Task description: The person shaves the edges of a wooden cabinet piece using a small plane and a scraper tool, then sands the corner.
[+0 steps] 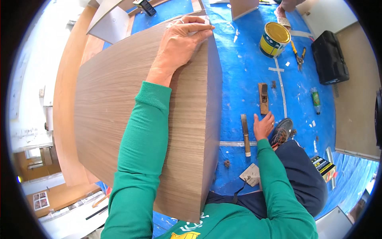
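Wood-grain furniture unit (139, 103): my left hand (180, 43) touches its one-o'clock corner, grip indeterminable; my right hand (264, 127), fingers apart, lies six o'clock of a wooden hand plane (263, 99).

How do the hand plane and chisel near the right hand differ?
The hand plane is a broad wooden block; the chisel is slimmer and looks longer. The plane lies just beyond the right hand, the chisel left of that hand. Both rest on the blue tarp.
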Demonstrator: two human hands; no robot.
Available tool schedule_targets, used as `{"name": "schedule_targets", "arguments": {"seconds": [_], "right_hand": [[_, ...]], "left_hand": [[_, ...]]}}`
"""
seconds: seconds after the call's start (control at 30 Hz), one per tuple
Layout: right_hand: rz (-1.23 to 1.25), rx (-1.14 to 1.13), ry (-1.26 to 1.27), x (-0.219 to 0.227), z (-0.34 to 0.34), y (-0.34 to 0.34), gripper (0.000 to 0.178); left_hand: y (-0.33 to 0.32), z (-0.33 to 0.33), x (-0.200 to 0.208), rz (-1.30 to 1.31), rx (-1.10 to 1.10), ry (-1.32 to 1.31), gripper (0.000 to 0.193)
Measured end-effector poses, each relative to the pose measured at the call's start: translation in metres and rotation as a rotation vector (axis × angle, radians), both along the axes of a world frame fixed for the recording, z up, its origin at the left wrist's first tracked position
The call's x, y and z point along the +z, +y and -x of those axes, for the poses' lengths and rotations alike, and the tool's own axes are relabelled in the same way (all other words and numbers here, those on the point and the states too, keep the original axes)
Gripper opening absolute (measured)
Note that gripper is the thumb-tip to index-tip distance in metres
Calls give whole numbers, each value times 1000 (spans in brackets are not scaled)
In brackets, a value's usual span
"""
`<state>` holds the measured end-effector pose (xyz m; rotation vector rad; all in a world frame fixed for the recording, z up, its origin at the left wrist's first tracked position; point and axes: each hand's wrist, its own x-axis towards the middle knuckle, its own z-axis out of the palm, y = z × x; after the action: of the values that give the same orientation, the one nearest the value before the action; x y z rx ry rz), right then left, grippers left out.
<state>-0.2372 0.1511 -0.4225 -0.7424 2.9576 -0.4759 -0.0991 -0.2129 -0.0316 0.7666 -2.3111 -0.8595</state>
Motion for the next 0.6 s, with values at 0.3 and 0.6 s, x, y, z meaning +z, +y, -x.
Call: {"name": "schedule_targets", "arguments": {"seconds": [0.3,0.6], "right_hand": [[-199,108,-229,-7,77,-56,85],[494,79,-549,69,59,-119,60]], "left_hand": [[-4,-7,12,25,-33,-37,36],[-12,-1,-12,381,92,-221,45]]}}
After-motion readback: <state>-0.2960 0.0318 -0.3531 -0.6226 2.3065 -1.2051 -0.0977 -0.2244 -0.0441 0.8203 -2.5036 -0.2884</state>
